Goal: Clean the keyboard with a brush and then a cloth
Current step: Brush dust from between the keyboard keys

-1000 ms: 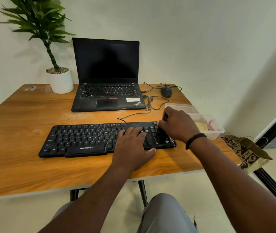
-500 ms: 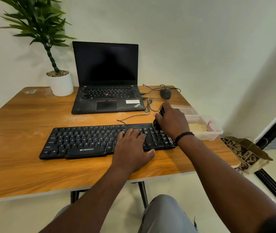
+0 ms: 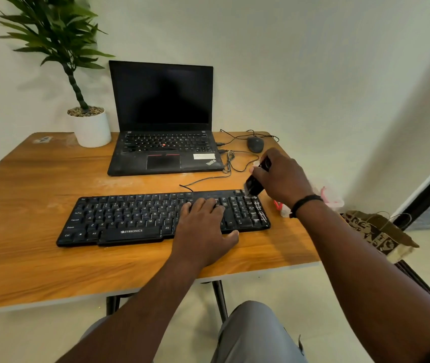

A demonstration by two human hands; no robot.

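Fingers of right hand (image 3: 282, 179) grip brush (image 3: 257, 179); left hand (image 3: 203, 231) flat on keyboard (image 3: 130, 218).

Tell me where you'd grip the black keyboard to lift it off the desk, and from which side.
Judging by its pose, grip the keyboard by its bare left end, coming from the left. It lies flat and long; the left hand rests on its right half and the right hand holds the brush at its far right corner.
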